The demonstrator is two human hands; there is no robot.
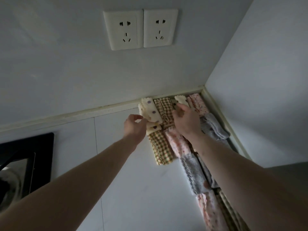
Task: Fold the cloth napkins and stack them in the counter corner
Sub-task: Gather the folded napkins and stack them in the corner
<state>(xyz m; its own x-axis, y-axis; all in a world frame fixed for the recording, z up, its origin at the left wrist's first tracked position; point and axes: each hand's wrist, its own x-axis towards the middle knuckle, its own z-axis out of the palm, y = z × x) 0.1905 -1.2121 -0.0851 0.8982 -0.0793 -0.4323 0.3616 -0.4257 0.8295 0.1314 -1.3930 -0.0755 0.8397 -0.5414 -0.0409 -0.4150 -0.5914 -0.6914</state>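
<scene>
Several folded cloth napkins lie in rows in the counter corner. My left hand pinches the edge of a cream napkin with purple dots at the back left of the rows. My right hand reaches over the napkins, its fingers curled on another cream dotted napkin near the back wall. Between them lies a checked napkin. A second checked napkin, a pink floral one and grey ones lie nearer me. A pink floral napkin sits in the very corner.
A white counter runs to the back wall and the right wall. A black cooktop sits at the left edge. Two white wall sockets hang above the napkins. More grey, pink and checked napkins line the right side under my right forearm.
</scene>
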